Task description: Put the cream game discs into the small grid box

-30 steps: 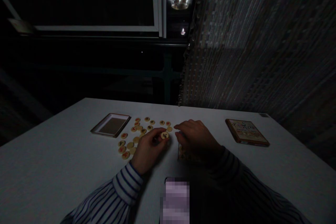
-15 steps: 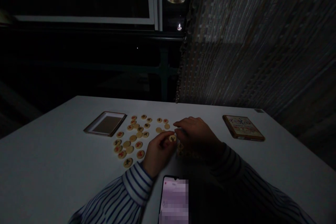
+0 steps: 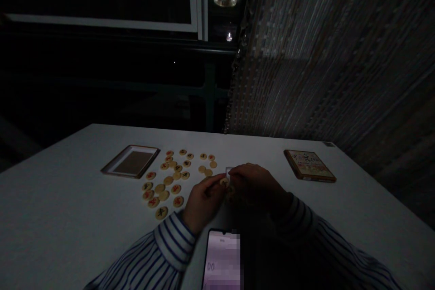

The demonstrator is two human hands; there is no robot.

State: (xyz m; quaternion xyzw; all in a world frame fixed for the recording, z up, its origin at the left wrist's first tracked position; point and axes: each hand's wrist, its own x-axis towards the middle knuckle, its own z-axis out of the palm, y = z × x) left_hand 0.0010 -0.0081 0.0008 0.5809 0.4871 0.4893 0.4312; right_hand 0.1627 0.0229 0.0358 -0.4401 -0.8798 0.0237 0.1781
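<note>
Between the thumb and fingers of my left hand (image 3: 203, 201) is a round wooden Chinese chess piece (image 3: 224, 182) with a dark character. My right hand (image 3: 256, 183) is closed beside it, its fingertips against a small pale flat thing (image 3: 228, 170) whose kind I cannot make out. More pieces lie in deep shadow under the right hand, partly hidden. Left of my hands, several loose Chinese chess pieces (image 3: 169, 180) are scattered, some with red or black characters up, others blank side up.
An open shallow box (image 3: 110, 168) stands at the left of the white table (image 3: 68, 217). A flat box with printed lettering (image 3: 311, 165) is at the right. A lit phone (image 3: 220, 258) lies near the front edge. Behind hangs a string curtain (image 3: 288, 54).
My right hand has lowered and its fingers have drawn in. The pale flat thing now shows between my hands. The whole view has shifted slightly.
</note>
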